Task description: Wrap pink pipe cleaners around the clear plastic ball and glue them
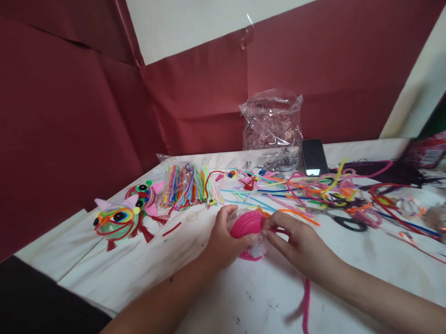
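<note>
A bright pink wound piece (247,224) sits near the middle of the frame, just below center, above the white tabletop (214,305). Its pink coils run mostly left to right, tipped slightly up toward the right; with both hands over its ends, the whole piece's long axis cannot be told. Clear material shows under the coils, with more pink along the lower edge.

The left hand (226,236) grips it from the left, thumb below and fingers behind. The right hand (300,240) is narrowed to a pinch at its right end; what lies between the fingertips is too small to tell.

A fuzzy pink strand (306,308) runs nearly upright at bottom right of center, its lower end pointing toward the bottom edge.
</note>
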The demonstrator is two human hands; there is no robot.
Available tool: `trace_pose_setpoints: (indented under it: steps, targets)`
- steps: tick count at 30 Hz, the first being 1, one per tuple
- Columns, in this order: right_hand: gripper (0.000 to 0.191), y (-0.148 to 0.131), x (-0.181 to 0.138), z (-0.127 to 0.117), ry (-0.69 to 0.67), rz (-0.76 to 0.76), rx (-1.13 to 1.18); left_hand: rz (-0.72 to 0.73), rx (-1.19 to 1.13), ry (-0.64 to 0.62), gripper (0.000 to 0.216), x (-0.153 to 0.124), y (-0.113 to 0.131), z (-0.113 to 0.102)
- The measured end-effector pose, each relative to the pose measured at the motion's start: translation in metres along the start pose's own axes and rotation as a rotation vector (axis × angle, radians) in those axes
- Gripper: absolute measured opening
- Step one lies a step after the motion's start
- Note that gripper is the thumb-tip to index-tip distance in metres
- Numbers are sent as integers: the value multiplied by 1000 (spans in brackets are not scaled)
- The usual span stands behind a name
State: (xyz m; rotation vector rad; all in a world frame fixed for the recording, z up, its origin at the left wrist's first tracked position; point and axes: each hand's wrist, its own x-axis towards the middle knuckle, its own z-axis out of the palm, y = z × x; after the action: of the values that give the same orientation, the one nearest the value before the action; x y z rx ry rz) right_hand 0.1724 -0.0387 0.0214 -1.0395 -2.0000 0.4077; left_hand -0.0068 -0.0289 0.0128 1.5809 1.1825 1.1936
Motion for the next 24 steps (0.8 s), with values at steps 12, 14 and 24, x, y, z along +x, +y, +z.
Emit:
trace_pose_setpoints:
  steps: [12, 14, 24]
  targets:
    - [22, 0, 4, -7, -75, -367, -186, 32, 38, -35, 63, 1, 1, -1]
    - [22, 1, 5, -9, -97, -384, -195, 39, 68, -21, 62, 0, 2, -1]
    - [23, 13, 17, -31, -190, -271, -202, -35, -82, 19, 51, 10, 0, -6]
